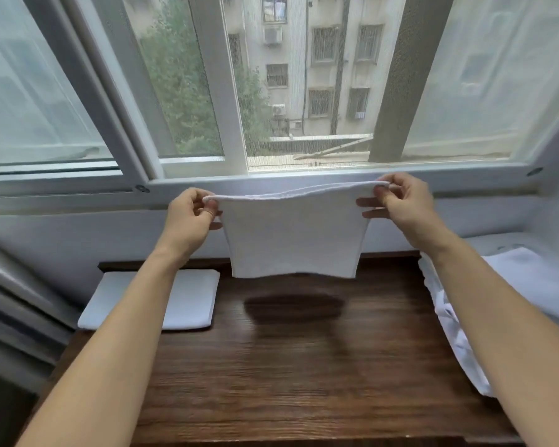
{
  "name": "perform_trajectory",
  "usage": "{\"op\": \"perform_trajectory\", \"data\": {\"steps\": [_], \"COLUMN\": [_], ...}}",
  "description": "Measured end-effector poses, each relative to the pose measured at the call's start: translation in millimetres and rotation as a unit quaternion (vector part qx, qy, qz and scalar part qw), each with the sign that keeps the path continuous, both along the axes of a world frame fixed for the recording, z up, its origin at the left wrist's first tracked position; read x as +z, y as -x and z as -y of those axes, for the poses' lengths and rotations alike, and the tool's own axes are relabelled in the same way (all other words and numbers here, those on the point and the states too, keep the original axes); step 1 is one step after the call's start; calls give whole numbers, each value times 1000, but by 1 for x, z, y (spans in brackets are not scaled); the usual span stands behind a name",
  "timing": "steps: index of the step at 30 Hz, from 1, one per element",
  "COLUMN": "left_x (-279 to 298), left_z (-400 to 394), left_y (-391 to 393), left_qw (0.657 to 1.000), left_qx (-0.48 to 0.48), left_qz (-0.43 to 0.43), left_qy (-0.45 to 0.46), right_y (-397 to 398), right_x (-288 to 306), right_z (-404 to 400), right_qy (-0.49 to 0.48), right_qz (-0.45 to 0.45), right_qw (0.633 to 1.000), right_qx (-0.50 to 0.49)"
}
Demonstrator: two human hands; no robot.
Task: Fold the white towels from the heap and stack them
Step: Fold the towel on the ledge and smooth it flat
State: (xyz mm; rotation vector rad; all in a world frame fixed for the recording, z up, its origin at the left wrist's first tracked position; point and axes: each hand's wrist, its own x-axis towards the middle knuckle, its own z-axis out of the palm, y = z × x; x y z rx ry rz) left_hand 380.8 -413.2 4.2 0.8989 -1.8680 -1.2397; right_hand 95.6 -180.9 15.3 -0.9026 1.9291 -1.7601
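A white towel point(292, 235), doubled over, hangs in the air above the dark wooden table point(288, 366). My left hand point(191, 216) pinches its top left corner and my right hand point(400, 201) pinches its top right corner, so the top edge is stretched between them. The towel's lower edge hangs just above the table and casts a shadow on it. A folded white towel point(188, 300) lies flat at the table's back left, partly under my left forearm. The heap of unfolded white towels point(497, 304) sits at the right edge, partly behind my right forearm.
A window sill and sliding window point(271, 91) run along the wall right behind the table. A radiator-like ribbed surface point(13, 317) stands at the left. Bare wood shows in the table's middle and front.
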Motion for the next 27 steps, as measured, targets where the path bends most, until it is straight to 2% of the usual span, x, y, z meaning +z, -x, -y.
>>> {"op": "perform_trajectory", "data": {"steps": [4, 8, 10, 12, 15, 20, 27], "left_x": [-46, -133, -172, -196, -214, -220, -219], "left_z": [-33, -66, -88, -110, -127, -123, -78], "left_y": [-48, -92, -108, -121, -135, -131, -62], "left_qw": [998, 979, 964, 955, 955, 966, 984], "left_qx": [-33, -71, -85, -87, -82, -63, 12], "left_qz": [45, 189, 252, 281, 274, 224, 136], "left_qy": [24, -15, -29, -41, -82, -115, -114], "right_y": [-27, -59, -77, -94, -105, -99, -64], "right_x": [-41, -126, -164, -189, -205, -211, -208], "right_z": [-51, -97, -116, -133, -150, -153, -85], "right_qy": [-42, -197, -259, -285, -297, -293, -235], "right_qz": [9, -57, -31, 15, 40, 1, 6], "right_qw": [999, 978, 963, 956, 950, 953, 972], "right_qx": [31, 48, 69, 71, 85, 83, 4]}}
